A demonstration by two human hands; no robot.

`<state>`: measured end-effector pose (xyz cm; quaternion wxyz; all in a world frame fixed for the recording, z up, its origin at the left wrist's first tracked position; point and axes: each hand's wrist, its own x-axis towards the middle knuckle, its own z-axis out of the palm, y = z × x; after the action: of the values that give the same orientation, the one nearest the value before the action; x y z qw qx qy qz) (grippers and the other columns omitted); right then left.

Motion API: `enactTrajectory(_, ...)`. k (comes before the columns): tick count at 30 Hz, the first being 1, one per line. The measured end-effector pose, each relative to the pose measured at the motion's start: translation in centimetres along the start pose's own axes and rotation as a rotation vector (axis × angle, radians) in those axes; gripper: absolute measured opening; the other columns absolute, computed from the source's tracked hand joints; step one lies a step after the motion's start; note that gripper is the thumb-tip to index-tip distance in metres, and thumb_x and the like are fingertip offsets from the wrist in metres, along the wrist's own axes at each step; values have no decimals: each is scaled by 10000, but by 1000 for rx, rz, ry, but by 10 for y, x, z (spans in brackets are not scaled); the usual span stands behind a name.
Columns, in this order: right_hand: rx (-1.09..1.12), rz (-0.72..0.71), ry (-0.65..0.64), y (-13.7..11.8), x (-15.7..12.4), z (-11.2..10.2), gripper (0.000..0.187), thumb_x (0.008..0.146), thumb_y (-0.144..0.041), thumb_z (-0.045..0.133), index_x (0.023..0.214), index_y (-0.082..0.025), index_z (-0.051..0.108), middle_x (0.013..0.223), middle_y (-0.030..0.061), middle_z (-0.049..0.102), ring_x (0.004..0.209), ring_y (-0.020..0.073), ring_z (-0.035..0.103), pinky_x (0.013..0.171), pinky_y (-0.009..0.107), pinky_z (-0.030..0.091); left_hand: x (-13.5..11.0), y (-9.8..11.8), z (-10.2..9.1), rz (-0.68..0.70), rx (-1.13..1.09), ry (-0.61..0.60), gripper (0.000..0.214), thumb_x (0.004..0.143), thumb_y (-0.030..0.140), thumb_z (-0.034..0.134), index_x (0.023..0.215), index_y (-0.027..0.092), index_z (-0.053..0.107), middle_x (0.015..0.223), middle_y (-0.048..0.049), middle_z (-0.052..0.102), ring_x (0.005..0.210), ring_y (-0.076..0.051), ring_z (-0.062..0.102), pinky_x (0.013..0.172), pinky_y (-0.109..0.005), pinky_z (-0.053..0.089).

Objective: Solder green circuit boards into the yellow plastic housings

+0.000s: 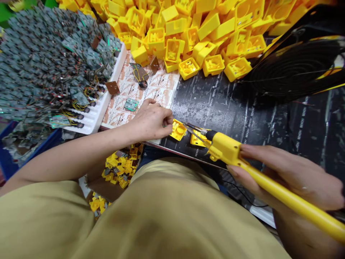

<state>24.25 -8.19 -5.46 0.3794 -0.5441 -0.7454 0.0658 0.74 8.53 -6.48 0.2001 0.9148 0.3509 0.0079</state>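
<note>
At the left edge of the table, a heap of grey-green circuit boards [40, 61] with trailing wires spills over a white foam tray [113, 77], seemingly kept in easy reach of the left hand. A tan printed paper sheet [126, 90] lies beside the tray and holds a small green circuit board [131, 104]. Behind it, a large pile of square yellow plastic housings [188, 28] fills the far edge.

The left hand [151, 121] rests its heel on the sheet's near corner, fingers curled tightly toward a small open yellow plastic housing [178, 130] on the black bench mat [229, 108]. The fingertips touch the housing's edge, and a sliver of green shows between them, too small to identify, so how firmly they grip cannot be told.

Just right of it sits a second yellow housing [196, 139], partly behind the bit of a yellow electric screwdriver [225, 148]. The right hand [291, 176] wraps closed around the screwdriver's long yellow handle, angling the bit down toward the housings.
</note>
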Motion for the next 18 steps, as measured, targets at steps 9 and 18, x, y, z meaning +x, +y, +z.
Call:
enactTrajectory(9, 23, -153, -76, -2, 6, 11, 180, 831, -121, 705, 934, -183, 570, 778, 2, 679, 715, 113, 682, 686, 198, 597, 4, 1, 0, -34, 45, -43, 161, 747, 255, 539, 754, 172, 677, 690, -14, 698, 707, -177, 638, 927, -406, 413)
enactTrajectory(18, -40, -288, -81, -8, 16, 12, 163, 807, -156, 748, 866, -167, 596, 753, 8, 692, 680, 112, 675, 640, 205, 595, 6, -1, 3, 9, 38, -16, 153, 742, 259, 553, 724, 175, 680, 658, -10, 691, 687, -168, 632, 886, -382, 425)
